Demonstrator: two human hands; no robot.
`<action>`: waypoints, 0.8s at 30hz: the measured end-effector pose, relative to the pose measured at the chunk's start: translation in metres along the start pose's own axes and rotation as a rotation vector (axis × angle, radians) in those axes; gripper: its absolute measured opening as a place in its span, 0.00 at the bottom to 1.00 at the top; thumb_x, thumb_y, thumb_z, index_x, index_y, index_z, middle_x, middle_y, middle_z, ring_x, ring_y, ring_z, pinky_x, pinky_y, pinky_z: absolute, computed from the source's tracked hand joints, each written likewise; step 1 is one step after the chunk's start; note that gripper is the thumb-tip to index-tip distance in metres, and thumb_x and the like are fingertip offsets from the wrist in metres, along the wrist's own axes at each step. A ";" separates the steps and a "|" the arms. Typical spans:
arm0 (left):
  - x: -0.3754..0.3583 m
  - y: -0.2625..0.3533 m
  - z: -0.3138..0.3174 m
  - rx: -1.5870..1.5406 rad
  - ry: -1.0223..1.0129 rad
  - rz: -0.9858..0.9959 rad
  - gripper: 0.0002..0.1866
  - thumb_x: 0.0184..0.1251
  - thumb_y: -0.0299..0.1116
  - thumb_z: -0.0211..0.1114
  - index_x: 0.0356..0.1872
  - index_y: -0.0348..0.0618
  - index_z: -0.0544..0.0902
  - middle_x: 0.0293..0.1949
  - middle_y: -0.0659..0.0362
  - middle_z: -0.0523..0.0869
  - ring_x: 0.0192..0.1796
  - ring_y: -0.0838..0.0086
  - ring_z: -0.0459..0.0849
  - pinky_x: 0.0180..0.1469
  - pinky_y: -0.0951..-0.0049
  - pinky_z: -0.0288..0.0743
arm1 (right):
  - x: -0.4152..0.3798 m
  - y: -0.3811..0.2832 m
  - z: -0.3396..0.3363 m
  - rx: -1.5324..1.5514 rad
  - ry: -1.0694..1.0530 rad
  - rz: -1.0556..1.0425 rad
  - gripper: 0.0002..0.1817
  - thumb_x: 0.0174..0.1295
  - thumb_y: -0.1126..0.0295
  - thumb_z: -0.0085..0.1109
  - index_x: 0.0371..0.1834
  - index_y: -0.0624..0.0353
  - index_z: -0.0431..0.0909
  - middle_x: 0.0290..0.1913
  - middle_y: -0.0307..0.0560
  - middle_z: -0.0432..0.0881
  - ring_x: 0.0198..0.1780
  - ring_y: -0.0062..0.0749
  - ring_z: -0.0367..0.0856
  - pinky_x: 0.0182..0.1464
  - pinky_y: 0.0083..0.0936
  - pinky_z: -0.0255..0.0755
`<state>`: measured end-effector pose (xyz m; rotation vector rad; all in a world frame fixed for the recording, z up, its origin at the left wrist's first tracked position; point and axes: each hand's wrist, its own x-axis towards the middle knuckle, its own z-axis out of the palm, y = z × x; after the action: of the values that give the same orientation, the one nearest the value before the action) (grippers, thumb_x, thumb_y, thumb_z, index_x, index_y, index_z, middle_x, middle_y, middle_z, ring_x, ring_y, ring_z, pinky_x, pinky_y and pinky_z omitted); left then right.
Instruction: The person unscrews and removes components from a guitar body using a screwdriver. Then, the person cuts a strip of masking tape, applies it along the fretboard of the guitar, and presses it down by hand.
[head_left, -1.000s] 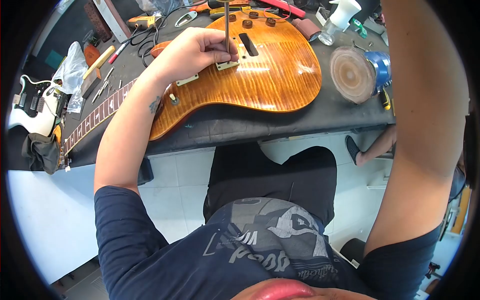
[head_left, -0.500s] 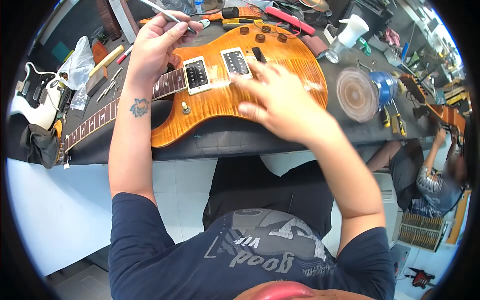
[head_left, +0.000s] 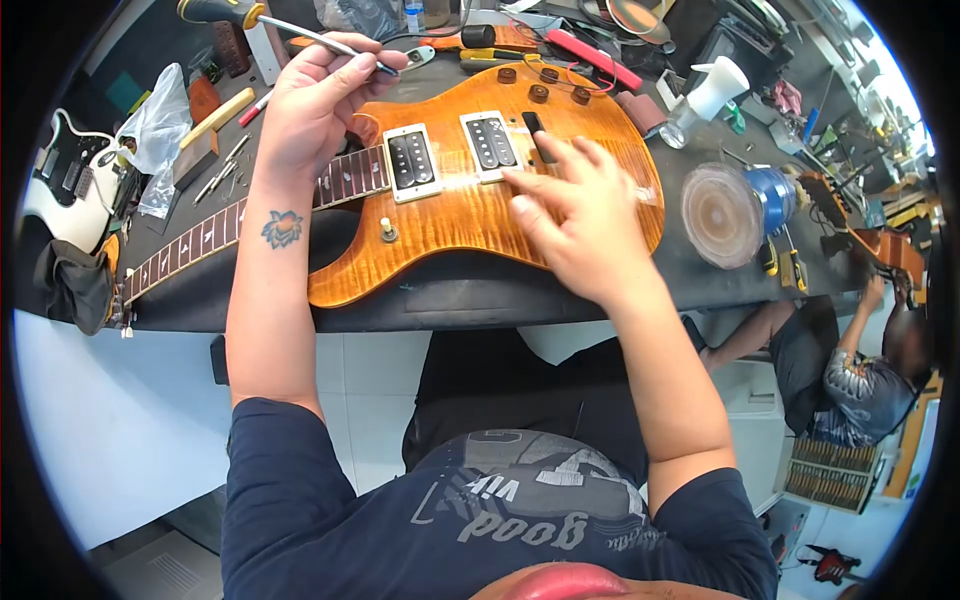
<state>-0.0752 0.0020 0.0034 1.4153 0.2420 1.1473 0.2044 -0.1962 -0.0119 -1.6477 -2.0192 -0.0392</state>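
An amber flame-top electric guitar [head_left: 450, 215] lies face up on the dark workbench, its neck pointing left. My left hand [head_left: 325, 95], above the neck joint, pinches the metal shaft of a screwdriver [head_left: 310, 35] near its end; the black and yellow handle sticks out at the top left. My right hand [head_left: 580, 215] is over the guitar body with fingers spread and nothing held, its fingertips by the bridge-side pickup [head_left: 490, 145]. The other pickup [head_left: 411, 163] sits nearer the neck. Whether my right fingertips touch the top cannot be made out.
A white guitar [head_left: 65, 205], a plastic bag [head_left: 165, 110] and small tools lie on the left. Pliers, a red tool [head_left: 595, 60] and cables are behind the body. To the right are a round clear container [head_left: 720, 215] and a white spray bottle [head_left: 715, 90]. Another person [head_left: 865, 390] sits far right.
The screwdriver handle has come into view at the top. My right hand has moved slightly right and down, away from the pickup. The view has shifted a little.
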 end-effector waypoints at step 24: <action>0.000 -0.001 0.007 -0.059 0.067 -0.052 0.09 0.85 0.29 0.63 0.58 0.40 0.81 0.53 0.49 0.92 0.54 0.67 0.91 0.55 0.70 0.87 | 0.078 0.017 0.021 -0.063 -0.041 -0.067 0.25 0.67 0.53 0.61 0.66 0.46 0.89 0.80 0.52 0.73 0.82 0.60 0.62 0.79 0.62 0.57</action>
<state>-0.0692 -0.0022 0.0041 1.3130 0.2886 1.1518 0.2027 -0.1139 -0.0025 -1.6309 -2.1236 -0.0955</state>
